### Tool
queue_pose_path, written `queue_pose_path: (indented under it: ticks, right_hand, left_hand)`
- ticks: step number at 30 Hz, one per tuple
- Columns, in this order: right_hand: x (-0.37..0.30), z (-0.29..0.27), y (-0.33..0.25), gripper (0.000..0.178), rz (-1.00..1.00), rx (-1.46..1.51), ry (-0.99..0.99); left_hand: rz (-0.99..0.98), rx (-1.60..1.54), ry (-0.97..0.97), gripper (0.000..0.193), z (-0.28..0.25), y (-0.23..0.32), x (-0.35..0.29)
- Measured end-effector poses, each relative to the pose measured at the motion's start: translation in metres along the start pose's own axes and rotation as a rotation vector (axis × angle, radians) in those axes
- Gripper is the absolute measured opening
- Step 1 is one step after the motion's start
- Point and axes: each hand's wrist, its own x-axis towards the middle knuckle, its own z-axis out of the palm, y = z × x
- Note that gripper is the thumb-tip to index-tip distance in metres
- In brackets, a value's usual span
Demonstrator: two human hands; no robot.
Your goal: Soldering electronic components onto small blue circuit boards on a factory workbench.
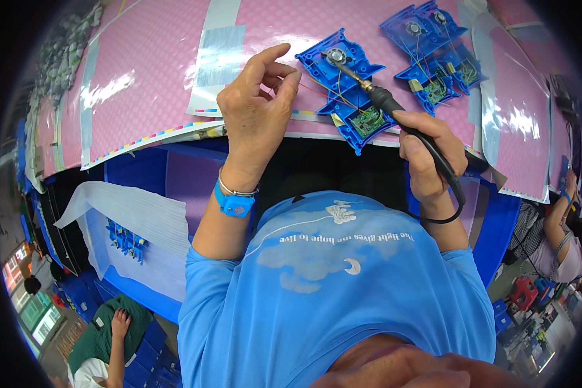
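Observation:
My right hand [433, 152] grips the black handle of a soldering iron [389, 102]. The iron's metal tip reaches the round silver speaker [336, 56] in the upper part of an opened blue plastic housing [354, 70]. Thin yellow and red wires run down from there to a green circuit board [367, 121] in the lower part. Left of the housing, my left hand [255, 107] is raised, thumb and fingers in a pinch. A thin red wire [313, 89] seems to lead to those fingertips; its end is hidden.
More opened blue housings [427, 48] with speakers and boards lie at the right. Pink printed sheets [149, 71] cover the table. Below the front edge at left, a blue bin [142, 288] holds white foam sheeting [161, 226] and blue parts [127, 240]. Other people sit nearby on both sides.

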Motion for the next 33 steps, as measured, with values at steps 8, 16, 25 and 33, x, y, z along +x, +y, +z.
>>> queue_pose_path:
  ticks: [8,16,25,33]
  right_hand:
    - [0.011,0.009,-0.001,0.032,0.089,0.02,-0.04]
    - [0.015,0.012,-0.002,0.032,0.135,0.017,-0.059]
    - [0.016,0.013,-0.003,0.033,0.126,0.009,-0.06]
    - [0.011,0.01,0.001,0.033,0.06,0.068,0.005]
  left_hand:
    - [0.027,0.051,-0.021,0.035,0.001,-0.002,-0.001]
    - [0.044,0.034,0.002,0.035,0.006,-0.006,0.0]
    - [0.033,0.004,-0.017,0.035,0.01,-0.01,0.006]
    - [0.04,-0.041,-0.036,0.036,-0.013,-0.005,0.002]
